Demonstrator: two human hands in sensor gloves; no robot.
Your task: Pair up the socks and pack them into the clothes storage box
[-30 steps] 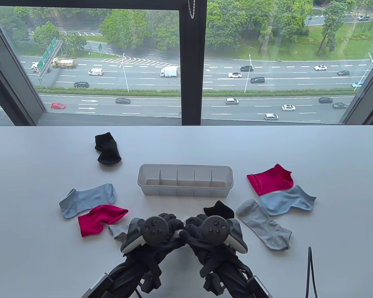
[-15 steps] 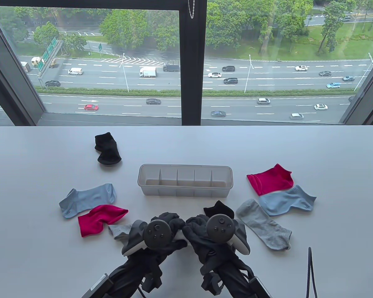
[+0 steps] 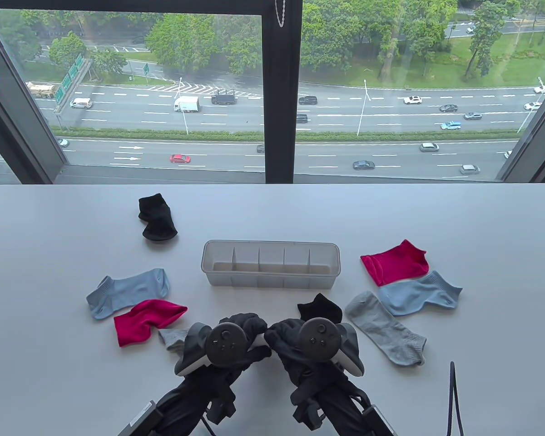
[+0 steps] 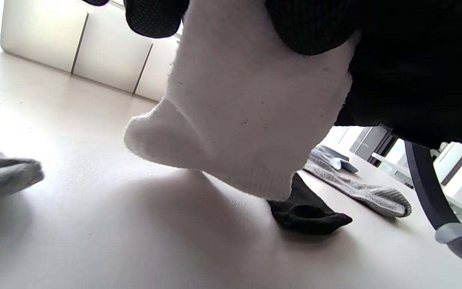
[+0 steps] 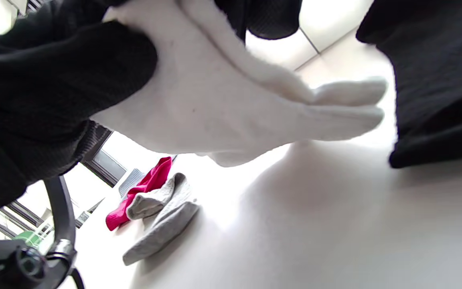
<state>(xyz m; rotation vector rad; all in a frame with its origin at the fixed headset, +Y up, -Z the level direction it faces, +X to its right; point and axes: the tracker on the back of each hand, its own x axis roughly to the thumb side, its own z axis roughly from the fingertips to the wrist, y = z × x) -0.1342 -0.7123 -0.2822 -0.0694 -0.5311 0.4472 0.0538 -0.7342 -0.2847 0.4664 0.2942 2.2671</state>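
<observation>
Both your hands, left hand point(image 3: 243, 329) and right hand point(image 3: 284, 336), pinch white socks point(image 4: 239, 112) low over the table point(image 3: 50, 386), near the empty box point(image 3: 270, 264). Risk: loose layers slipping apart if your grip shifts mid-fold. White tabletop, slick-looking; other socks scattered around; window point(image 3: 163, 91) beyond, overlooking a highway.

Table view: trackers cover the white socks point(image 4: 239, 120). Grey sock point(image 3: 172, 339) half hidden under the left hand point(image 3: 236, 336)
</observation>
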